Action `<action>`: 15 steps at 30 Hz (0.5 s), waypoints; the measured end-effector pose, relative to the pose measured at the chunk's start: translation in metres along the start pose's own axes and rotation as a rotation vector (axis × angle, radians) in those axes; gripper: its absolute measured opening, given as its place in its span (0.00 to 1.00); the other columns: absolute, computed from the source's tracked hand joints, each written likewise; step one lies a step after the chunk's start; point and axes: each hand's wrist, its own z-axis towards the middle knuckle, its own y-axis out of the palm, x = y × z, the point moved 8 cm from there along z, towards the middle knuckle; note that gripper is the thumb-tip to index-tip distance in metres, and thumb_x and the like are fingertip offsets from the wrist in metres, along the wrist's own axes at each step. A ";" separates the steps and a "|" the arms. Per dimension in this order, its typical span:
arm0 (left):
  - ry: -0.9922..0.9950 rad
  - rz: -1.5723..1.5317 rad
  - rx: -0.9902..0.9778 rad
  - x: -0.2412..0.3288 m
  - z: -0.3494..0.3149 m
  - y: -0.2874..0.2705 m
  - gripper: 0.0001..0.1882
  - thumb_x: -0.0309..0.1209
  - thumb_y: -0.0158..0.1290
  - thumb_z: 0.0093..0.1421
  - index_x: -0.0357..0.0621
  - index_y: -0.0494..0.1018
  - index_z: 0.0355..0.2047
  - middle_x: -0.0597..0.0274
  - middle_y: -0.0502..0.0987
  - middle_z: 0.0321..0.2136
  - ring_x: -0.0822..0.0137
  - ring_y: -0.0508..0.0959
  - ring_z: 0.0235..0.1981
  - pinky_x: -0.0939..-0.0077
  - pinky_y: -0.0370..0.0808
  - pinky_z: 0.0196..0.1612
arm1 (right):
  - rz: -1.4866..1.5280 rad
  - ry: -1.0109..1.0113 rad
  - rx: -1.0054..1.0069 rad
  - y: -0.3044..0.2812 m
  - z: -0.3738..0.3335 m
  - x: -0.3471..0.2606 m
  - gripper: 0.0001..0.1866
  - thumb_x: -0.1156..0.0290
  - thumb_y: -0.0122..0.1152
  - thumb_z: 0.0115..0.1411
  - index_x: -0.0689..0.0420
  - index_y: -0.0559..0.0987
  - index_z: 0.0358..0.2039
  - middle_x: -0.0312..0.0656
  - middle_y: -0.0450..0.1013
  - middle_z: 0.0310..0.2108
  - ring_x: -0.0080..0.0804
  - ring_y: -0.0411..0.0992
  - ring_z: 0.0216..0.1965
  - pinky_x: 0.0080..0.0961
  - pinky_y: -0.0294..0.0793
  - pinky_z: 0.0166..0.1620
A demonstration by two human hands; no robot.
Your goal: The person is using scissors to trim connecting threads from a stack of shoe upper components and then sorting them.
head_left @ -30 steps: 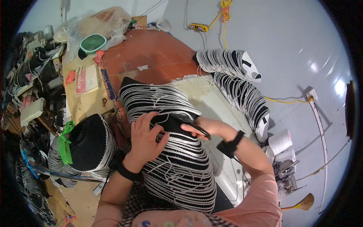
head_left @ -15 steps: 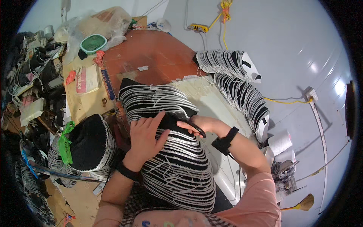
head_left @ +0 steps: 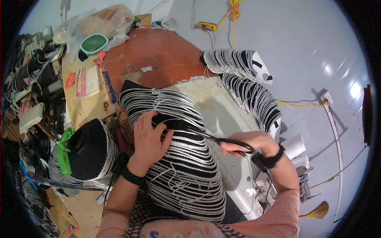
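Note:
A long stack of black fabric pieces (head_left: 184, 158) edged with white cord lies before me, fanned out in overlapping rows. My left hand (head_left: 149, 137) rests on its left side, fingers bent and closed on the edge of a black piece about midway along; the fingertips are partly hidden among the layers. Off the stack's right side, my right hand (head_left: 250, 143) grips a pair of black-handled scissors (head_left: 214, 139). Their blades point left, over the white cords beside the dark gap in the stack.
Two more fanned bundles of corded pieces (head_left: 254, 99) lie against the wall at the far right. A bundle tied with a green strip (head_left: 63, 152) sits at left. White thread cones (head_left: 293, 146) stand at right. A green fan (head_left: 94, 43) lies at the back left.
My right hand has moved right and slightly down with the scissors, so their blades now show. My left hand's fingers have curled from lying spread on the stack.

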 end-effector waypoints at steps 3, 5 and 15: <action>-0.011 0.004 0.004 -0.001 0.001 0.002 0.11 0.35 0.60 0.52 0.39 0.75 0.26 0.44 0.67 0.49 0.47 0.68 0.51 0.57 0.64 0.49 | -0.043 0.021 0.032 -0.005 0.060 -0.022 0.42 0.27 0.35 0.60 0.60 0.75 0.32 0.34 0.67 0.14 0.24 0.67 0.18 0.21 0.65 0.24; 0.016 -0.036 0.045 0.001 0.001 0.001 0.11 0.35 0.60 0.52 0.39 0.75 0.24 0.46 0.68 0.49 0.47 0.68 0.51 0.58 0.64 0.49 | -0.032 0.043 0.172 -0.019 0.098 -0.024 0.43 0.25 0.37 0.57 0.59 0.74 0.23 0.34 0.65 0.11 0.25 0.66 0.14 0.24 0.66 0.22; -0.038 -0.020 -0.040 -0.007 0.001 0.008 0.10 0.34 0.57 0.51 0.41 0.72 0.27 0.56 0.71 0.31 0.56 0.70 0.37 0.62 0.62 0.39 | -0.074 -0.082 0.030 -0.010 -0.006 -0.017 0.37 0.29 0.47 0.57 0.57 0.76 0.29 0.29 0.64 0.12 0.18 0.63 0.15 0.18 0.58 0.20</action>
